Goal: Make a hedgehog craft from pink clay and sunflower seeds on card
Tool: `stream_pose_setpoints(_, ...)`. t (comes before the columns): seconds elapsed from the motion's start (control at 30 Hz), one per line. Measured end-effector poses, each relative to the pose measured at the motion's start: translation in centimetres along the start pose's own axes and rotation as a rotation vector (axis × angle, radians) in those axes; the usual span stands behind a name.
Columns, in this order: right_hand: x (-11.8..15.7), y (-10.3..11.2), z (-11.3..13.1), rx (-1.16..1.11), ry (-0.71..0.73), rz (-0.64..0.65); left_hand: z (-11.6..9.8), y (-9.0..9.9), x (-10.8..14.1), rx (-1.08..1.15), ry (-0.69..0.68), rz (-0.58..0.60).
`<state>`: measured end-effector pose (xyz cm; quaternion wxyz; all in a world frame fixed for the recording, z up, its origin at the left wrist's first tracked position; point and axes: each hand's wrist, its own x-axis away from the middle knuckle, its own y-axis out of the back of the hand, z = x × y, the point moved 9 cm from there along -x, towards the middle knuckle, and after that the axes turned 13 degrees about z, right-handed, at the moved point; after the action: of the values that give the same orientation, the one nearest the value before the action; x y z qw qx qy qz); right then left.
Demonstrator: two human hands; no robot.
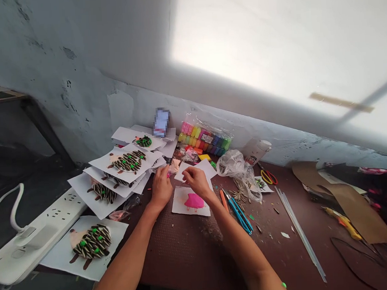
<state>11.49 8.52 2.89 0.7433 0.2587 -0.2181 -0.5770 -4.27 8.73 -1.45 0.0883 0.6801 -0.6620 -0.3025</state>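
Observation:
A white card [181, 209] lies on the brown table with a bright pink clay shape [194, 200] stuck on it, small drawn legs beneath. My left hand [161, 185] is beyond the card's left corner, fingers bent together beside a small pack of peach-coloured clay [174, 166]. A speck of pink shows at its fingertips; whatever it grips is too small to make out. Over blank white paper [208, 167], my right hand [196, 180] has its thumb and fingers pinched together. Anything inside that pinch is hidden.
Finished hedgehog seed pictures [129, 162] pile up at left, near a power strip [38, 237]. Behind stand a phone [161, 122] and coloured clay packs [204, 137]. Rightward are seeds [237, 195], blue scissors [239, 214], red-yellow scissors [268, 176], glue sticks [300, 232] and a glue gun [344, 223].

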Motion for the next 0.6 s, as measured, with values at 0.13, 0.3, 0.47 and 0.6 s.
stream_pose_setpoints(0.13,-4.5,0.0,1.4,0.32,-0.054,-0.019,-0.7,0.0,0.3,-0.112,-0.019,0.032)
stream_pose_setpoints(0.3,-8.2,-1.5,2.0,0.519,-0.099,-0.009,-0.1,-0.2,-0.1,-0.097,-0.003,0.095)
stream_pose_setpoints(0.47,-9.7,-3.2,0.9,0.646,-0.155,0.023,-0.1,-0.8,-0.3,-0.202,0.009,0.118)
stream_pose_setpoints(0.6,-10.3,-3.1,0.5,0.6,-0.125,-0.032,-0.5,-1.2,-0.3,-0.271,-0.01,0.12)
